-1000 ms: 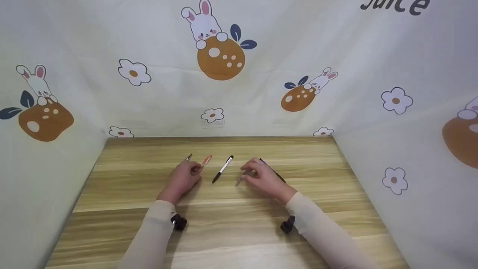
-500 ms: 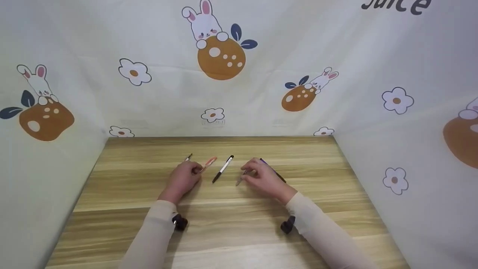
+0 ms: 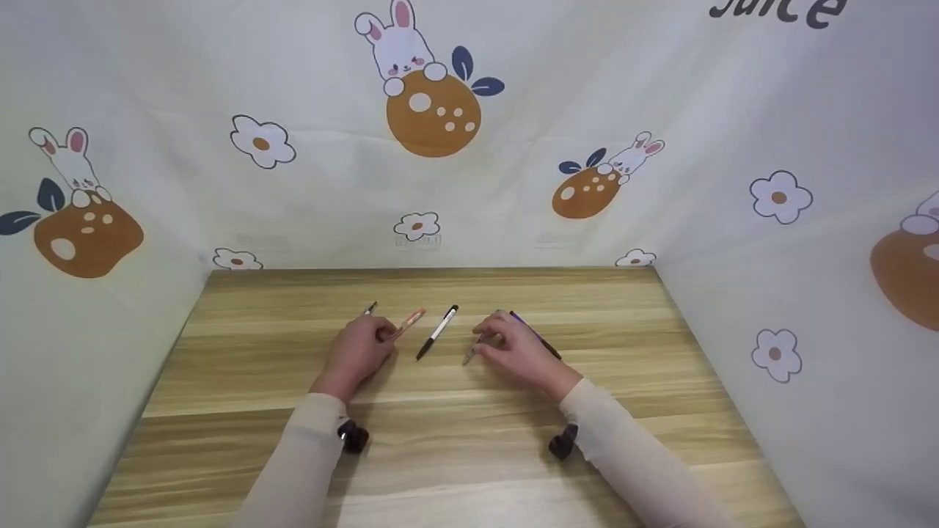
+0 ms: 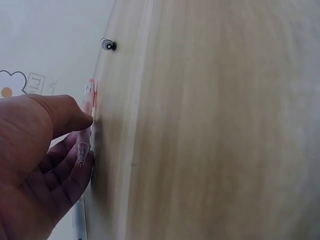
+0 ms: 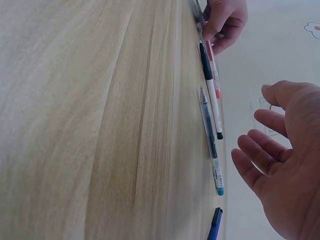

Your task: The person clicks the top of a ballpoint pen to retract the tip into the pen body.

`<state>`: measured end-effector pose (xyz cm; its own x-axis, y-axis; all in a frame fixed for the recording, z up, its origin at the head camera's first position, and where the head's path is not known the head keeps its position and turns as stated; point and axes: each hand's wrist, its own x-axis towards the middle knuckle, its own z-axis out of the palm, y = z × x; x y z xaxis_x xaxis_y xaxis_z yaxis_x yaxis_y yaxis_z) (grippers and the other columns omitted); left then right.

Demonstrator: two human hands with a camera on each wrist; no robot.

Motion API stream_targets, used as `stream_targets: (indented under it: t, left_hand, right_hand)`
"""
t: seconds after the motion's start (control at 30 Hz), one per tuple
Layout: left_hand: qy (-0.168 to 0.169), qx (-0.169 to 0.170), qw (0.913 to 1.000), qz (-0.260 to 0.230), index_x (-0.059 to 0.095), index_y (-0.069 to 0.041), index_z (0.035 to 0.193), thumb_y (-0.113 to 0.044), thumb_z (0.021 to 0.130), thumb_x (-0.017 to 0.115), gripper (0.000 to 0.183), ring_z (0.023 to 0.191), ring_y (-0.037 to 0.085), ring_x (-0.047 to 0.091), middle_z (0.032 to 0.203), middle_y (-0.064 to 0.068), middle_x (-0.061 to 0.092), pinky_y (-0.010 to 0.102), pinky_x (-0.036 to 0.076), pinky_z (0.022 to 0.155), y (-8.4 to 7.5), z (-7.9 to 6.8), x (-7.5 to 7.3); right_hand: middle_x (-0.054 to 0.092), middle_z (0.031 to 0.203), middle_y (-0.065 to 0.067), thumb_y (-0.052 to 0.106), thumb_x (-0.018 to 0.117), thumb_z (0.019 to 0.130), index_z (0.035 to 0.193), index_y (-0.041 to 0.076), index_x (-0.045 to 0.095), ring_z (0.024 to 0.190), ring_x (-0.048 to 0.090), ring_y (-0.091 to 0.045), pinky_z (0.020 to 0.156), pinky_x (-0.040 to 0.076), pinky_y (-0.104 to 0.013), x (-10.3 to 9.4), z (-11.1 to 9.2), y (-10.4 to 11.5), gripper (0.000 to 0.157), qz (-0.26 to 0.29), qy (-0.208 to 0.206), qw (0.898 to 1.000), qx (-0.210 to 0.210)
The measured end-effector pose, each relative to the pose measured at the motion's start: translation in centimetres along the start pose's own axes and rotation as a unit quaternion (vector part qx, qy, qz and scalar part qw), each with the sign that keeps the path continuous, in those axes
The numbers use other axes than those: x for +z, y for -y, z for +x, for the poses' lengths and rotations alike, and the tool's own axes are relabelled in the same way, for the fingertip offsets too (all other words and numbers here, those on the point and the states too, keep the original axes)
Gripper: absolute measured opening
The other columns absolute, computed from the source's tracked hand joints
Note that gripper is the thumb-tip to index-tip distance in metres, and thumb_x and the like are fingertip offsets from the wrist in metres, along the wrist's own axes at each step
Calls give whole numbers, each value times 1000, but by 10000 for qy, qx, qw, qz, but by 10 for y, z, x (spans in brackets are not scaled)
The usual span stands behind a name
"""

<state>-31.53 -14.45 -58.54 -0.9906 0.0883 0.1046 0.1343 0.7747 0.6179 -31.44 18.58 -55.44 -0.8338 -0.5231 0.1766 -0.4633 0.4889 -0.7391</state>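
Note:
My left hand point(image 3: 358, 355) pinches a red-orange gel pen point(image 3: 411, 321) between thumb and fingers. In the left wrist view that clear-barrelled pen point(image 4: 85, 120) slants with its tip near the fingers. My right hand point(image 3: 518, 353) is held above a clear pen with a teal end point(image 5: 211, 140); its fingers are loosely bent and apart from the pen in the right wrist view. Between the hands lies a white pen with a black grip point(image 3: 437, 332). A blue and black pen point(image 3: 546, 345) sits behind the right hand. Another dark-ended pen point(image 3: 371, 308) is partly hidden by the left hand.
All this is on a wood-grain tabletop point(image 3: 440, 440). A pale cloth point(image 3: 323, 198) printed with rabbits, oranges and flowers walls in the back and both sides. A small black camera point(image 3: 355, 437) is worn on each wrist.
The red-orange pen has swung so that its far end points more to the right, while my left hand stays nearly in place. My right hand and the other pens look unmoved.

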Motion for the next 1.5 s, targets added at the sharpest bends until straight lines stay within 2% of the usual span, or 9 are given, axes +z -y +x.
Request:
stream_targets:
  t: [0.2, 0.43, 0.53, 0.67, 0.9, 1.1, 1.23, 1.43, 1.5]
  left_hand:
    - [-15, -62, 10000, -46, 83, -10, 116, -11, 94, 79, 22, 90, 23, 67, 100, 2, 74, 47, 57, 84, -1, -1, -3]
    - [-47, -80, 9997, -220, 82, -10, 117, -11, 97, 79, 21, 93, 22, 68, 103, 3, 73, 47, 58, 85, -9, -4, -9]
    - [-84, -36, 9994, -343, 82, -11, 117, -12, 98, 80, 19, 94, 22, 68, 103, 2, 74, 47, 58, 86, -11, -6, -9]
    - [-122, 58, 9988, -471, 82, -12, 117, -11, 98, 79, 19, 96, 23, 67, 104, 3, 73, 47, 57, 88, -14, -7, -10]
    - [-124, 110, 9986, -506, 81, -10, 118, -10, 98, 76, 20, 96, 23, 66, 103, 4, 71, 46, 57, 88, -18, -8, -11]
    - [-177, 204, 9977, -614, 81, -9, 117, -8, 98, 77, 20, 94, 22, 66, 102, 4, 71, 46, 57, 87, -24, -9, -11]
    - [-210, 290, 9975, -612, 81, -9, 117, -7, 97, 79, 20, 94, 22, 66, 101, 4, 71, 46, 57, 87, -30, -9, -11]
    - [-157, 242, 9975, -652, 81, -12, 118, -10, 98, 79, 20, 95, 21, 66, 102, 2, 70, 44, 58, 87, -35, -11, -10]
    - [-147, 230, 9973, -675, 80, -13, 119, -11, 99, 79, 20, 95, 21, 66, 103, 2, 70, 44, 58, 87, -35, -11, -9]
  right_hand:
    - [67, 130, -21, 14, 75, 106, 132, 0, 73, 122, 69, -34, 105, 55, -50, 3, 3, 2, 29, 56, -20, 9998, 166]
    - [67, 131, -19, 22, 74, 107, 139, 1, 71, 121, 67, -31, 105, 55, -47, 5, 10, 6, 38, 154, 5, 9992, 366]
    - [66, 133, -20, 28, 74, 109, 140, 2, 70, 120, 68, -30, 103, 56, -46, 7, 15, 8, 41, 241, -13, 9990, 383]
    - [64, 140, -23, 27, 74, 109, 143, 4, 67, 121, 68, -27, 103, 57, -44, 11, 23, 11, 41, 491, -151, 9976, 459]
    - [64, 140, -26, 13, 73, 108, 148, -1, 61, 121, 67, -28, 102, 59, -43, 24, 39, 11, 44, 1043, -592, 9903, 708]
    - [67, 136, -26, 10, 72, 106, 144, 1, 64, 115, 67, -26, 94, 59, -35, 34, 52, 10, 40, 1332, -938, 9820, 953]
    - [70, 132, -20, 13, 73, 107, 145, 2, 64, 113, 67, -25, 88, 59, -32, 39, 59, 12, 41, 1532, -1073, 9751, 1188]
    - [70, 127, -18, 12, 73, 106, 144, 0, 63, 109, 67, -23, 84, 60, -30, 46, 68, 17, 41, 1763, -1218, 9671, 1371]
    - [70, 123, -16, 10, 73, 105, 144, -4, 61, 108, 70, -29, 83, 62, -32, 49, 71, 18, 42, 1923, -1294, 9624, 1414]
